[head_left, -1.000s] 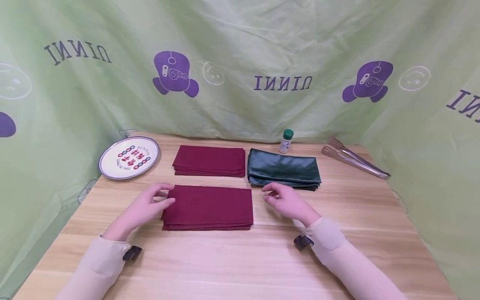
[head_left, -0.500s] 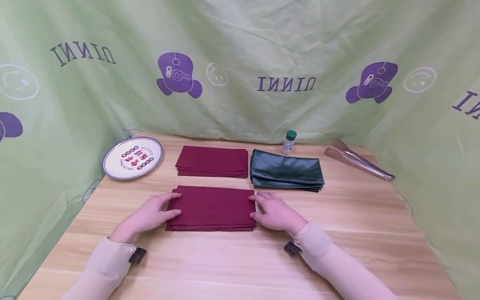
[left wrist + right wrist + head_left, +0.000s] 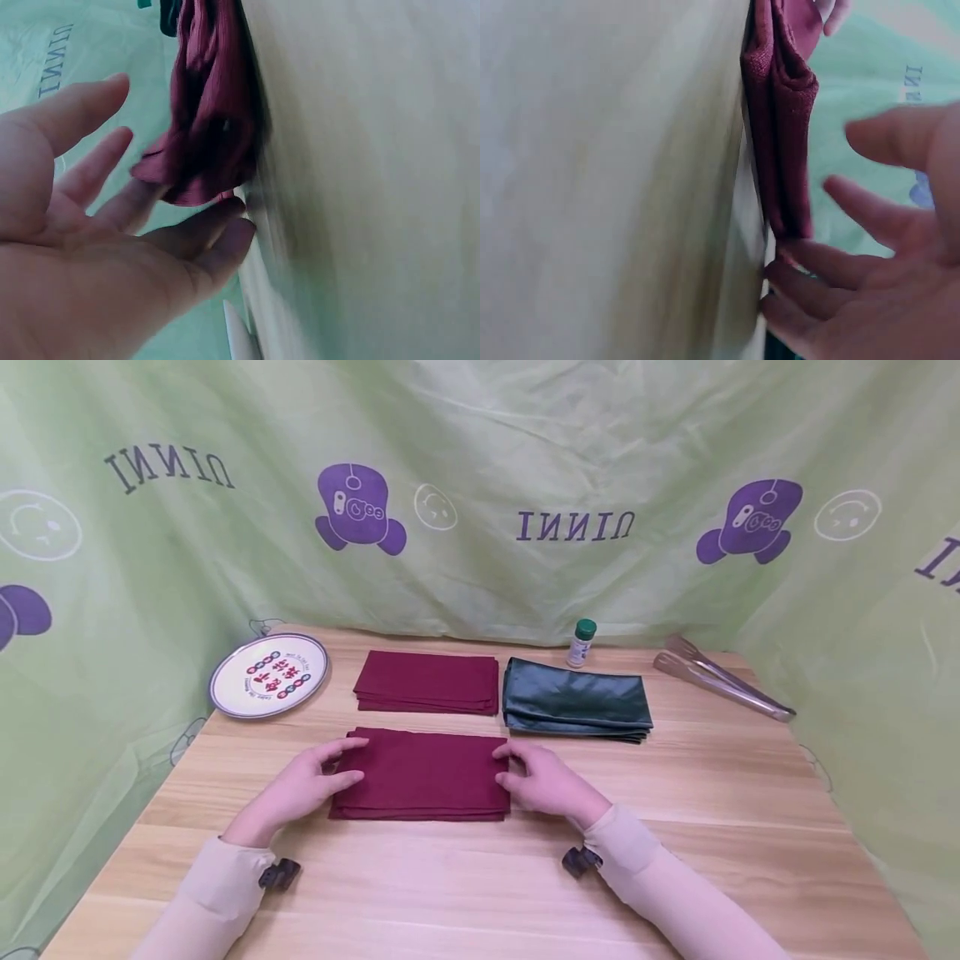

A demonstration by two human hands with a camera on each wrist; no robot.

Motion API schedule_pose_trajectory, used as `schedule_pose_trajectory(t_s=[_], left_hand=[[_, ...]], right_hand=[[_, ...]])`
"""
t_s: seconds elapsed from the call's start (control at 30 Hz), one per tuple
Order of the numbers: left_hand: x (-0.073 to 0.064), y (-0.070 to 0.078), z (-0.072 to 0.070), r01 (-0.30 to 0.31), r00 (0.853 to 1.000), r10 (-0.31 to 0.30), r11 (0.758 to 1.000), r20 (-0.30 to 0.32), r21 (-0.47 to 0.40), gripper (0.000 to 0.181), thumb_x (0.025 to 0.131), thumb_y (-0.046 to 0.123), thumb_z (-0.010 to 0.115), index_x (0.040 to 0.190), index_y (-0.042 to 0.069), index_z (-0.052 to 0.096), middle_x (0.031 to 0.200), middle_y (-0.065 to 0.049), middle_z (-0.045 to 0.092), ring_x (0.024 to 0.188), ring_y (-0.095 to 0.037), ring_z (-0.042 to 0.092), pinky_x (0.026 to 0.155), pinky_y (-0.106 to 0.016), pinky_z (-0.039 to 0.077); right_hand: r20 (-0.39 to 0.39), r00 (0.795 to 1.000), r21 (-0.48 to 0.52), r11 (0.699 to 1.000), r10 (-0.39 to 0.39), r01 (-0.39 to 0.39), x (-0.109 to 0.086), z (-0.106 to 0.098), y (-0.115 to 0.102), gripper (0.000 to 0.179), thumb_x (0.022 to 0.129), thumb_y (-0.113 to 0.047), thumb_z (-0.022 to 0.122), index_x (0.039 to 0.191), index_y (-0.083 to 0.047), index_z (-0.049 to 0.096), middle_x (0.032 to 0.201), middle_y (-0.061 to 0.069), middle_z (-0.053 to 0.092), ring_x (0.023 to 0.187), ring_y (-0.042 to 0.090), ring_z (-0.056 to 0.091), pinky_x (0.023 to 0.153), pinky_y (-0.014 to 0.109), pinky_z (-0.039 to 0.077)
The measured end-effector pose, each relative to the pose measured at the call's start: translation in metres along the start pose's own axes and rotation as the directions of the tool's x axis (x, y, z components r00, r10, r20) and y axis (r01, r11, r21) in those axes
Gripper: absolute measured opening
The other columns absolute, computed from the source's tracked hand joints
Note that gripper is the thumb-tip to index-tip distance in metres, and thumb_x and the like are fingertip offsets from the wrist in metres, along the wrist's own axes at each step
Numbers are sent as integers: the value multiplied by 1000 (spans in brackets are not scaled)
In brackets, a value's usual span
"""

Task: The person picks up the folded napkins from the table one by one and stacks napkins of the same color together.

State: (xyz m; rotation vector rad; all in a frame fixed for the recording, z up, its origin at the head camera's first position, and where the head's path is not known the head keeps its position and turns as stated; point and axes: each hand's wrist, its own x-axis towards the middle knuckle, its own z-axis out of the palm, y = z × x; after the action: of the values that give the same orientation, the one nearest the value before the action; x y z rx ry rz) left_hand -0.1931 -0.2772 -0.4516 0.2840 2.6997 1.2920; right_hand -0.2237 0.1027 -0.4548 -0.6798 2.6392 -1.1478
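A folded maroon cloth (image 3: 427,777) lies flat on the wooden table in front of me. My left hand (image 3: 309,783) is at its left end, thumb and fingers spread above and beside the edge. At the opposite end is my right hand (image 3: 546,783), its fingers loosely bent around the corner area. In the left wrist view the fingers touch or nearly touch the layered cloth edge (image 3: 214,112), and the thumb stands clear. The right wrist view shows fingertips beside the fold (image 3: 780,142), with the thumb apart from it. Neither hand pinches the cloth.
Behind it lie another folded maroon cloth (image 3: 427,681) and a folded dark green cloth (image 3: 577,697). A green-capped bottle (image 3: 581,645) stands behind the green one. Metal tongs (image 3: 720,681) lie at the right, an oval plate (image 3: 236,681) at the back left. A curtain surrounds the table (image 3: 465,893).
My right hand has moved left and nearer, from beside the green cloth to the near maroon cloth's right end. My left hand has shifted slightly at the left end. The cloth looks nearly unmoved.
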Motion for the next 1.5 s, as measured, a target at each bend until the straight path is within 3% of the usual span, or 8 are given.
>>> schedule_pose_trajectory(t_s=[0.1, 0.23, 0.33, 0.47, 0.63, 0.83, 1.03, 1.5], left_hand=[[-1, 0, -1, 0, 1000, -1, 999, -23, -44, 53, 89, 25, 73, 138, 14, 57, 143, -17, 50, 135, -39, 39, 108, -55, 30], [-1, 2, -2, -11, 1000, 9, 996, -26, -87, 55, 89, 18, 74, 140, 11, 55, 141, -17, 51, 127, -37, 49, 100, -42, 43], [0, 2, -3, -21, 1000, 18, 993, -25, -117, 55, 88, 12, 73, 140, 11, 54, 142, -17, 50, 120, -38, 54, 90, -33, 49], [4, 1, -3, -17, 999, 13, 991, -33, -133, 54, 88, 4, 70, 138, 11, 55, 143, -17, 49, 121, -39, 53, 92, -37, 48], [9, -2, -6, 19, 999, -24, 984, -26, -177, 48, 87, -5, 65, 134, 4, 57, 146, -22, 43, 133, -43, 41, 102, -47, 42], [16, 1, -13, 40, 998, -48, 978, -35, -203, 44, 88, -3, 63, 132, 4, 58, 147, -19, 44, 136, -35, 40, 92, -16, 44], [27, 13, -25, -25, 996, 1, 969, -94, -247, 42, 88, -9, 61, 130, -2, 57, 144, -20, 45, 130, -37, 44, 86, -13, 45], [98, 37, -57, -25, 955, -27, 985, -295, -170, 37, 89, -4, 62, 126, 4, 62, 132, -16, 57, 124, -29, 50, 103, -44, 41]], right_hand=[[-33, 999, 272, 962, 38, -27, 3, 1, 0, 31, 91, -7, 65, 121, -4, 62, 125, 12, 60, 118, 27, 57, 99, 40, 44], [-17, 996, 543, 837, 88, -64, 7, 4, 1, 35, 90, 5, 61, 125, 6, 55, 133, 21, 51, 117, 36, 58, 88, 32, 51], [-25, 991, 631, 771, 135, -89, 9, 7, 1, 38, 88, 10, 61, 126, 8, 54, 134, 23, 49, 113, 35, 60, 82, 28, 53], [-50, 979, 674, 731, 197, -112, 12, 13, 0, 40, 85, 13, 61, 124, 7, 56, 129, 22, 52, 100, 26, 65, 75, 27, 53], [-103, 965, 669, 734, 243, -113, 16, 18, 1, 36, 81, 16, 59, 116, 9, 59, 113, 23, 60, 83, 18, 62, 66, 25, 49], [-130, 956, 669, 735, 263, -111, 20, 13, -8, 34, 81, 16, 59, 115, 11, 59, 102, 27, 65, 84, 21, 62, 66, 25, 49], [-191, 946, 648, 758, 261, -78, 33, 0, -17, 33, 81, 16, 62, 113, 8, 63, 109, 20, 61, 84, 16, 58, 63, 19, 47], [-297, 923, 482, 873, 243, -75, 111, -42, -28, 27, 87, 2, 62, 113, -5, 68, 108, 13, 61, 79, 19, 55, 66, 25, 46]])
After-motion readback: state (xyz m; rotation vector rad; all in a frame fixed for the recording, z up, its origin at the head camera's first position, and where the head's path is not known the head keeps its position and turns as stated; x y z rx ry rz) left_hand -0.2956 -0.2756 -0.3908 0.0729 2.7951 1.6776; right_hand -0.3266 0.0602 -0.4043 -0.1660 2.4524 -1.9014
